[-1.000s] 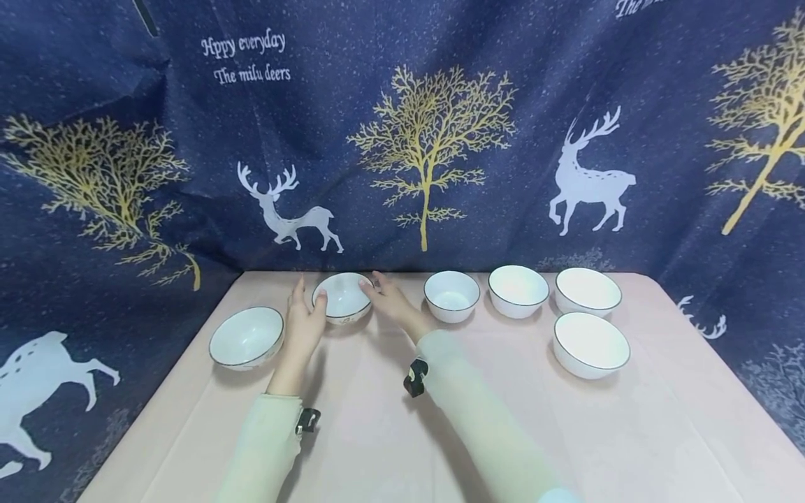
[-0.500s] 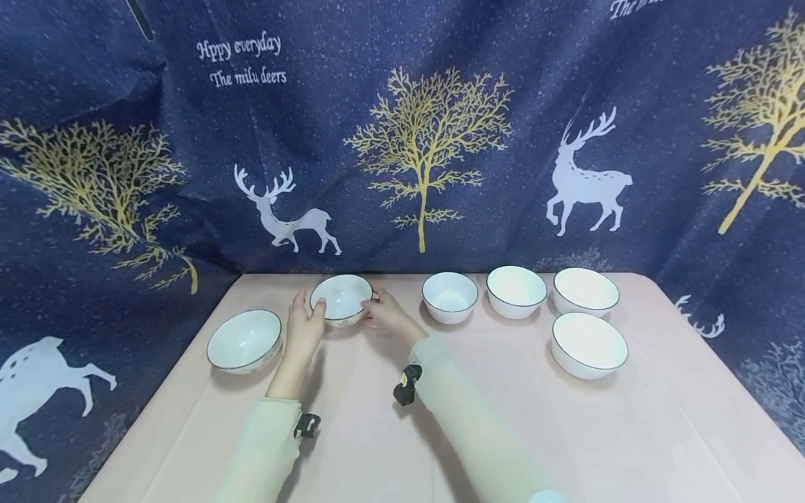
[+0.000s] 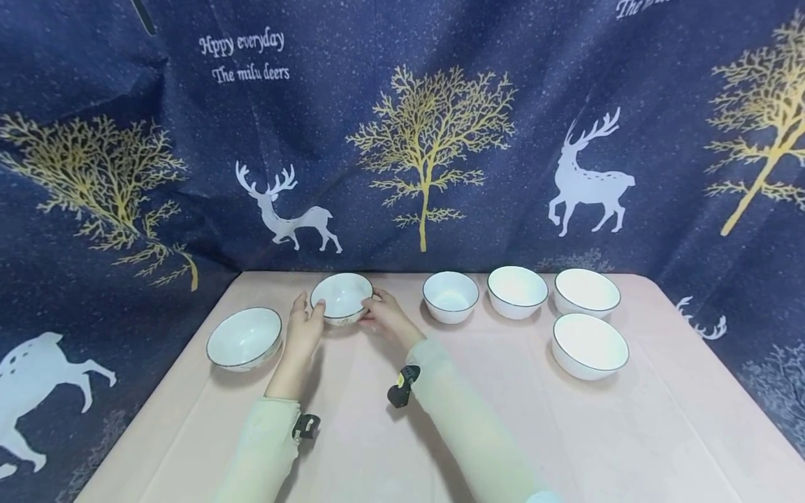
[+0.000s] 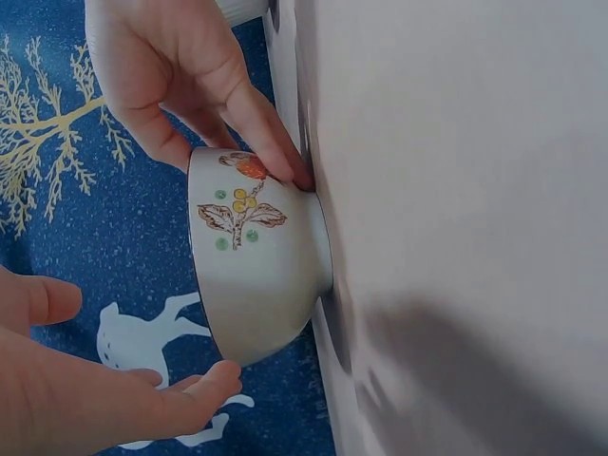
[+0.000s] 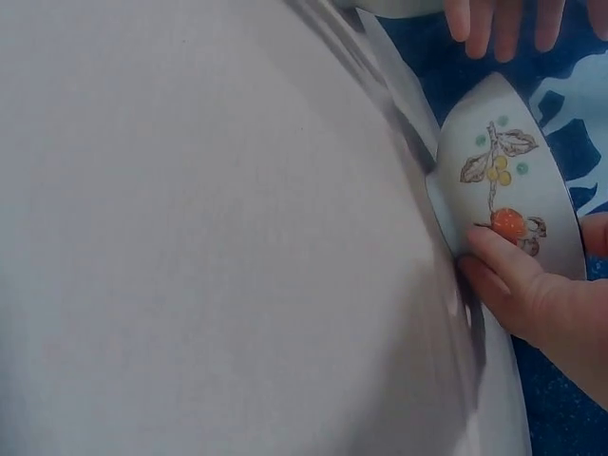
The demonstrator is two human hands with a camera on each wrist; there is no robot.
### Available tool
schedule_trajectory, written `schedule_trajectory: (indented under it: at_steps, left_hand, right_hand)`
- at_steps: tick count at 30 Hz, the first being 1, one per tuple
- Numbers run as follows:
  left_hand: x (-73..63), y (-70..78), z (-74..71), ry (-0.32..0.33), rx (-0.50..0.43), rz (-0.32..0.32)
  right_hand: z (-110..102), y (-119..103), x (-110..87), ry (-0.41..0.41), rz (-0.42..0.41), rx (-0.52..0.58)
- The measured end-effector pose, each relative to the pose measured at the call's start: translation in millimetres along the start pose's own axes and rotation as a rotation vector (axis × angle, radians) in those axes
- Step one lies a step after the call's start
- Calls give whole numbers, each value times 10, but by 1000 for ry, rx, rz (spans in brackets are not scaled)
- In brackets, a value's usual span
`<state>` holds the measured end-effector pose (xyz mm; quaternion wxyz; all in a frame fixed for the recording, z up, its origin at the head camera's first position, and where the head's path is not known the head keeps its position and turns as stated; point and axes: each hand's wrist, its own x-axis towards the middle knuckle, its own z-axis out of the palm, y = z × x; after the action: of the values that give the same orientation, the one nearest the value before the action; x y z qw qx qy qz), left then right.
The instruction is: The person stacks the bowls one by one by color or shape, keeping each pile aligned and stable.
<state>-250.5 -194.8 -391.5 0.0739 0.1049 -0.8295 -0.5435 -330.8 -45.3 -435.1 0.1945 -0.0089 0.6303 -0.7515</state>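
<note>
A white bowl with a dark rim [image 3: 342, 296] stands upright near the back edge of the table. Its side bears a painted leaf-and-fruit design, plain in both wrist views. My right hand [image 3: 391, 318] pinches the bowl's right side, thumb at the rim and fingers low by the foot [image 5: 532, 294]. On the other side, my left hand [image 3: 305, 332] has its fingers fairly straight. In the left wrist view the left hand's fingertips [image 4: 223, 378] meet the bowl's wall, with the thumb apart from it. The bowl's foot is at the tablecloth; whether it is slightly raised, I cannot tell.
A wide bowl [image 3: 245, 339] sits left of my left hand. To the right stand a small bowl [image 3: 451, 297], a medium bowl [image 3: 518, 292], and two larger bowls, one behind [image 3: 587, 292] and one in front [image 3: 590, 346]. A dark blue printed curtain [image 3: 352, 126] hangs behind the pink table.
My right hand has lowered along the bowl's right side and taken hold of it, its fingers now beneath the rim. The left hand and the bowl have hardly moved.
</note>
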Motion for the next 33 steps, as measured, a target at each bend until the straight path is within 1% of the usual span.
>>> schedule_trajectory:
  at_steps: [8,12,18,24,30,33]
  left_hand:
    - [9,-18,-13,6,10,-25]
    - [11,-26,-25,8,7,-22]
    - [1,-26,-40,-8,-10,-12]
    - [0,-21,-64,-26,-24,-22]
    - [-28,-57,-69,-70,-38,-51]
    - [-48,-64,-70,-70,-46,-58]
  right_hand:
    - [28,0,-15,46,-2,43]
    - [20,-3,-20,67,5,54]
    - [-26,8,-44,83,-9,28]
    - [-94,-21,-104,67,-24,8]
    - [-192,-66,-219,53,-4,-2]
    - [-237,-96,-283,41,-11,-11]
